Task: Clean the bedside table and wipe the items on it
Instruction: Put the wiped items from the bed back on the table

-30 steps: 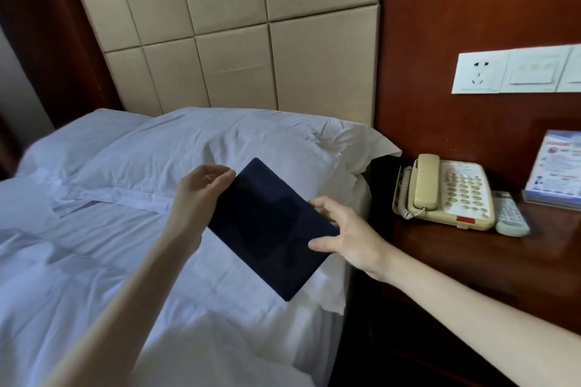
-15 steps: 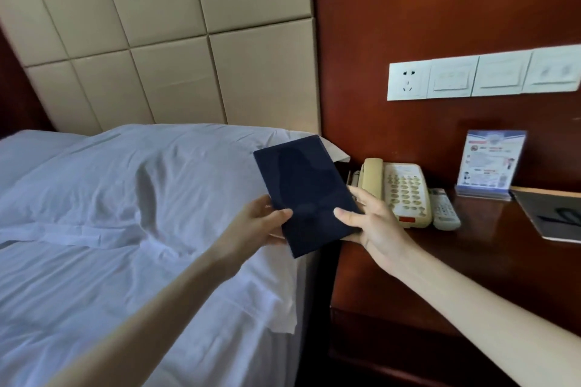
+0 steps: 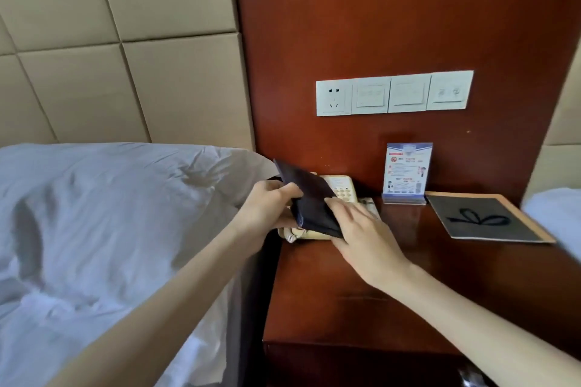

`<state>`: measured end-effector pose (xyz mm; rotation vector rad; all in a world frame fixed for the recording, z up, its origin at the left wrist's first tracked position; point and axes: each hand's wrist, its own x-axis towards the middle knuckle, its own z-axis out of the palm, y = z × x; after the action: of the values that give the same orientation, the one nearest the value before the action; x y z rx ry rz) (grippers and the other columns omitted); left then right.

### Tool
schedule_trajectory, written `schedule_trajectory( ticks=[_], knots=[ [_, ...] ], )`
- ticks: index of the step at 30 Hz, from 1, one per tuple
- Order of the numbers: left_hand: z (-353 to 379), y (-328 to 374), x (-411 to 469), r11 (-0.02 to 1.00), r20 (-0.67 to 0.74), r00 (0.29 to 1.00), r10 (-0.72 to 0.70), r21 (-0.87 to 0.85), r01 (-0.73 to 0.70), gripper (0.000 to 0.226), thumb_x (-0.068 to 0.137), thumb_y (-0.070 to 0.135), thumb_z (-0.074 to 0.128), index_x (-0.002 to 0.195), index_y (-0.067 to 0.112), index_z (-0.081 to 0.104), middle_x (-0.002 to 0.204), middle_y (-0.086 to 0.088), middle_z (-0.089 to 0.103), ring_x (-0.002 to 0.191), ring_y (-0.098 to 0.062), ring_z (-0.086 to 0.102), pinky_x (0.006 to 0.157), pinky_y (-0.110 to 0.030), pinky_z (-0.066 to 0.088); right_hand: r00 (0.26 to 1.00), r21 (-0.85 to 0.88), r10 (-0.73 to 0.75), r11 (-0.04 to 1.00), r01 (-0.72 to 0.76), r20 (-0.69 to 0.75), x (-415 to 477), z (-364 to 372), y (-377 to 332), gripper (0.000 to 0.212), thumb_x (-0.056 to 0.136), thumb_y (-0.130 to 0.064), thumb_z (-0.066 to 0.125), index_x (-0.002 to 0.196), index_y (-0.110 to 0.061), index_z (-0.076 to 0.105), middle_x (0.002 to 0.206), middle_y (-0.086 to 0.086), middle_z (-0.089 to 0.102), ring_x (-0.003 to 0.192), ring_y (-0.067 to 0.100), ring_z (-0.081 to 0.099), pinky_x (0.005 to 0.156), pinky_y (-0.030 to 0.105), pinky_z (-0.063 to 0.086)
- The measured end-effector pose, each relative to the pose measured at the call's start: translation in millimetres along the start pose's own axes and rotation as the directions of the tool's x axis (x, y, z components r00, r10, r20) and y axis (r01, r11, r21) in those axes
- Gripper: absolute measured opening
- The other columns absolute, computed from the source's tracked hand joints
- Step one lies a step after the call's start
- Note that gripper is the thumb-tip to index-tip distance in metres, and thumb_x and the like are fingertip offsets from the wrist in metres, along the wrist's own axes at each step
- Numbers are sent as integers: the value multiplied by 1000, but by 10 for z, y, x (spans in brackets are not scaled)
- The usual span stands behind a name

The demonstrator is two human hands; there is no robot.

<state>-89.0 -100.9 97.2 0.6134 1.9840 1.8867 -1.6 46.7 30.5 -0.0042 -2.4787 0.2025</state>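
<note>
Dark navy cloth [image 3: 311, 204], a flat folded rectangle held tilted over the beige telephone [image 3: 341, 190] at the desk's [image 3: 408, 276] 10 o'clock corner, left hand [image 3: 270, 207] pinching its 9 o'clock edge, right hand [image 3: 361, 229] gripping its 4 o'clock edge; sign card [image 3: 407, 171] at 12 o'clock, print unreadable.

Dark cloth [image 3: 311, 201] relocated: was held over pillow [image 3: 125, 198], now over bedside table [image 3: 345, 292], directly above telephone [image 3: 342, 192], hiding handset and part of keypad. Cloth attitude changed: broad face was toward you, now tilted away, seen at shallow angle. Your left hand [image 3: 270, 207] shifted from upper corner to cloth's left edge. Your right hand [image 3: 364, 232] holds right edge, now in front of remote [image 3: 372, 206], most of it hidden. Your head turned right: dark mat [image 3: 484, 218] now fully in view.
</note>
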Motion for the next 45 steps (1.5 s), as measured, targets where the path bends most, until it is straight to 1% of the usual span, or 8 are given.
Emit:
schedule_trajectory(
  ticks=[4,8,11,14,19,26,41,45],
  knots=[
    [283,11,119,999,67,997,-34,-6,34,22,94,22,48,94,4,61,72,-5,61,50,-10,60,47,-22,48,993,24,103,995,-101,-55,-37,-89,204,57,77,-3,73,131,-6,55,119,13,65,109,30,61,86,39,52],
    [476,-123,241,1000,78,997,-21,23,20,27,95,32,45,96,12,63,89,-5,71,67,-12,63,61,-24,49,924,382,372,869,-313,-88,-109,-168,436,31,87,-5,63,118,-12,66,89,-2,68,82,3,62,68,11,43],
    [664,-288,350,999,6,1000,-12,37,12,22,94,29,48,107,14,58,104,-2,64,89,-13,60,75,-27,48,788,658,615,601,-453,-18,-147,-160,543,3,87,-14,67,89,-14,68,82,-5,70,75,2,65,58,9,43],
    [825,-404,450,996,5,996,-93,3,93,10,92,30,56,96,22,53,97,4,57,99,-15,54,88,-34,49,671,906,724,162,-390,160,-141,-202,617,13,86,-11,67,97,-16,66,101,6,72,94,19,67,71,25,51],
    [1142,-413,541,957,159,975,-154,-222,187,12,94,21,56,103,13,56,89,-4,61,78,-18,61,63,-26,52,702,958,653,-224,-179,284,-180,-317,719,23,85,4,60,104,-8,67,102,8,74,94,23,71,68,27,57],
    [1397,-404,632,947,156,987,-38,-310,85,24,98,10,49,121,8,55,116,-10,65,104,-24,64,83,-30,54,704,948,640,-272,-167,308,-336,-386,1020,46,77,-10,70,121,-14,58,116,7,70,106,21,67,84,31,52],
    [1597,-365,947,998,141,990,2,-59,6,30,94,25,59,119,8,56,96,0,68,77,-10,68,55,-18,54,613,910,673,-333,-247,413,-496,-441,1593,33,93,2,49,122,-8,60,119,19,65,109,33,63,71,38,58],
    [1847,-483,927,999,246,969,10,-36,-1,36,90,23,64,118,16,43,99,4,64,80,-8,68,55,-19,55,528,930,766,-322,-179,367,-553,-433,1746,35,93,1,49,126,-8,57,123,19,61,112,34,61,84,43,54]
  ],
)
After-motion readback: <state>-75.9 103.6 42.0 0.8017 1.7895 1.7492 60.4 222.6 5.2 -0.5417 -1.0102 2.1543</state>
